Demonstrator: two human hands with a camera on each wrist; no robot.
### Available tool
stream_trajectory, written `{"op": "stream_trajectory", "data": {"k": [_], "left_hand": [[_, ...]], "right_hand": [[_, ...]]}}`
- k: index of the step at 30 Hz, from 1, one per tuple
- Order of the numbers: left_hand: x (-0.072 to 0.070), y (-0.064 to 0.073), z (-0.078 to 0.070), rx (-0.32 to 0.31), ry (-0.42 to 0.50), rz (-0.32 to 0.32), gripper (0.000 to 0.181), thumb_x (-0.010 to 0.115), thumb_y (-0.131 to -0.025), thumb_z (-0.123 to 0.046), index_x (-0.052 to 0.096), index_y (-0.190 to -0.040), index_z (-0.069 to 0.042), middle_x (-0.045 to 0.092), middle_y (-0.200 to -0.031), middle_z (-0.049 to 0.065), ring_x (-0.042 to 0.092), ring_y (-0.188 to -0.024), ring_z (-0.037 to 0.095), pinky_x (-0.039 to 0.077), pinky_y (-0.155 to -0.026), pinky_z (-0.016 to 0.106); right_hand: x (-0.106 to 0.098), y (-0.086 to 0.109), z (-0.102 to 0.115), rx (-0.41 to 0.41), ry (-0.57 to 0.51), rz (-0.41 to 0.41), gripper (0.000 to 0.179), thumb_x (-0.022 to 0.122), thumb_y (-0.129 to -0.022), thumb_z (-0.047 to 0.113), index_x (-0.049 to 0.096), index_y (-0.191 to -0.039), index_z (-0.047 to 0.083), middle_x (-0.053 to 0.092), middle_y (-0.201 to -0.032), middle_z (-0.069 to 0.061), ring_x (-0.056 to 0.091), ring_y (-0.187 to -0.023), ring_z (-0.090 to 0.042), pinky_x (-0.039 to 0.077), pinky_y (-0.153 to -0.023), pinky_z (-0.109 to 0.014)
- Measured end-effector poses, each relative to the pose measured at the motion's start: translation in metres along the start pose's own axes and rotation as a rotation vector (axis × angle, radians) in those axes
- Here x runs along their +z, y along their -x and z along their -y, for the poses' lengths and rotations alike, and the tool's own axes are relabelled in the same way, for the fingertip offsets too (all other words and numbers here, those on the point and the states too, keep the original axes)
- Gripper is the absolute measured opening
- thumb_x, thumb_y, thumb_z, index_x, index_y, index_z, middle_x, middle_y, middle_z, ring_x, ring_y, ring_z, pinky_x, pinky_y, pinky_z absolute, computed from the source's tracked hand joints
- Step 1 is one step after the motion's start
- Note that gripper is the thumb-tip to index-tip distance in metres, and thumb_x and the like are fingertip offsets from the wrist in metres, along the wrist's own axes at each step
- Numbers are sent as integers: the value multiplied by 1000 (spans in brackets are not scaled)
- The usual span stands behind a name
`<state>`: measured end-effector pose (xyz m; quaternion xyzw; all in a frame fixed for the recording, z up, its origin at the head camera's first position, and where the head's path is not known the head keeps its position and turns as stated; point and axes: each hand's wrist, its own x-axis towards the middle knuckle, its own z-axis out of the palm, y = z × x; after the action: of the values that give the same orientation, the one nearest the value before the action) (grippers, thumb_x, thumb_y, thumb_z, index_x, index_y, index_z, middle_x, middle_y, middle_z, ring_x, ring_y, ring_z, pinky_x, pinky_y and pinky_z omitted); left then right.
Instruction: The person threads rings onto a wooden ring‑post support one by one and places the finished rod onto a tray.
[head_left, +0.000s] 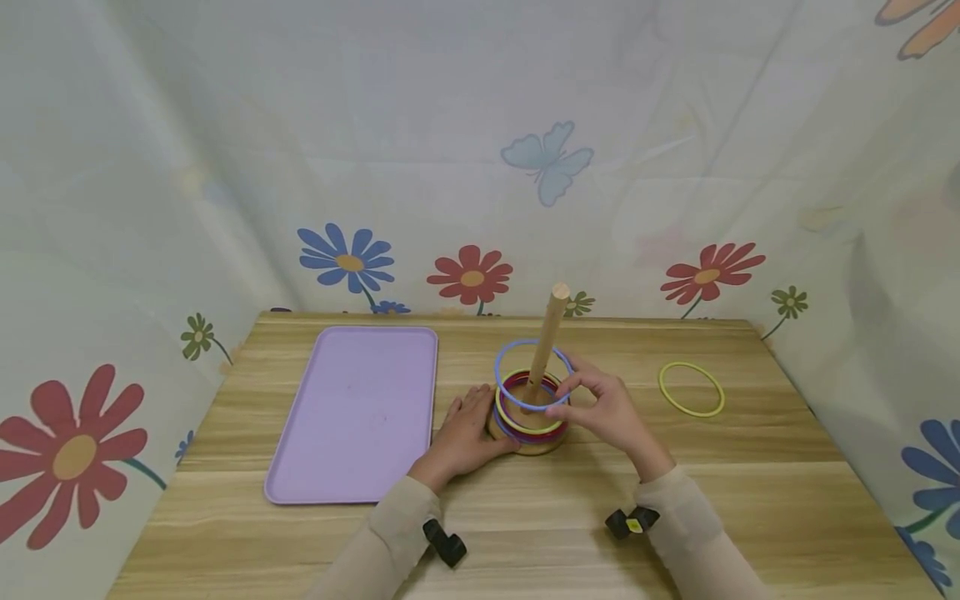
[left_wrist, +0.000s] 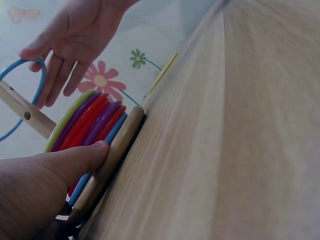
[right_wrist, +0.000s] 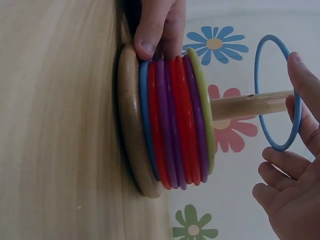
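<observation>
A wooden peg stand rises from a round wooden base. Stacked on that base are several rings: blue lowest, then red and purple ones, with a yellow-green ring on top. My left hand holds the left side of the base, its thumb against the front edge and lowest rings. My right hand pinches a blue ring between thumb and fingertips. This ring encircles the peg above the stack, tilted and apart from the rings below. The left fingers' far ends are partly hidden.
A flat purple tray lies on the wooden table left of the stand. One loose yellow ring lies flat to the right. Behind and beside the table hangs flower-printed cloth.
</observation>
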<state>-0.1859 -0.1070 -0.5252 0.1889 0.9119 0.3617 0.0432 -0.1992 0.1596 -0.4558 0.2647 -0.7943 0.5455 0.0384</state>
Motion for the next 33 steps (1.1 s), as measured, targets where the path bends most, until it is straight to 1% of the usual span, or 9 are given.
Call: {"op": "stream_trajectory", "data": {"k": [3, 6, 9, 16, 20, 26, 33], "left_hand": [[0, 0, 0, -3, -1, 3, 105, 77, -91, -57, 27, -167, -5, 29, -170, 23, 18, -160, 38, 7, -130, 57], [0, 0, 1, -2, 0, 2, 105, 77, -91, -57, 28, -166, -3, 29, -169, 23, 18, -160, 38, 8, -130, 57], [1, 0, 1, 4, -2, -2, 105, 77, -91, -57, 29, -166, -2, 30, -169, 23, 19, -160, 38, 9, -130, 57], [0, 1, 1, 6, 0, -1, 105, 77, -91, -57, 28, -166, -2, 29, -170, 23, 18, -160, 38, 8, -130, 57], [0, 1, 1, 0, -10, -3, 105, 77, -91, -57, 28, -166, -1, 28, -170, 23, 18, -160, 38, 8, -130, 57], [0, 1, 0, 4, -22, 0, 103, 77, -92, -57, 28, -166, -4, 29, -169, 23, 18, -160, 38, 7, -130, 56], [-1, 1, -1, 14, -8, -4, 102, 78, -92, -54, 28, -167, -5, 30, -169, 24, 18, -160, 38, 8, -130, 57]], "right_hand": [[2, 2, -4, 29, 0, 20, 20, 91, -82, 5, 74, -89, 15, 44, -161, -23, 33, -153, -48, 23, -123, -68], [3, 4, -9, 60, -14, 40, 20, 91, -82, 6, 74, -89, 15, 42, -162, -24, 31, -154, -46, 20, -123, -69], [4, 5, -13, 73, -23, 52, 20, 92, -81, 7, 74, -88, 15, 43, -162, -24, 31, -155, -45, 19, -124, -69], [6, 7, -20, 82, -20, 46, 20, 92, -80, 7, 75, -88, 13, 45, -162, -20, 33, -154, -43, 21, -125, -64], [8, 7, -26, 103, -14, 45, 19, 92, -81, 8, 76, -89, 12, 44, -162, -22, 33, -154, -43, 22, -125, -63], [10, 10, -30, 146, 11, 39, 20, 94, -79, 12, 77, -88, 14, 43, -162, -24, 31, -155, -43, 19, -126, -63], [9, 11, -31, 144, 35, 51, 20, 94, -79, 13, 76, -89, 15, 42, -162, -24, 28, -156, -44, 18, -126, -65]]}}
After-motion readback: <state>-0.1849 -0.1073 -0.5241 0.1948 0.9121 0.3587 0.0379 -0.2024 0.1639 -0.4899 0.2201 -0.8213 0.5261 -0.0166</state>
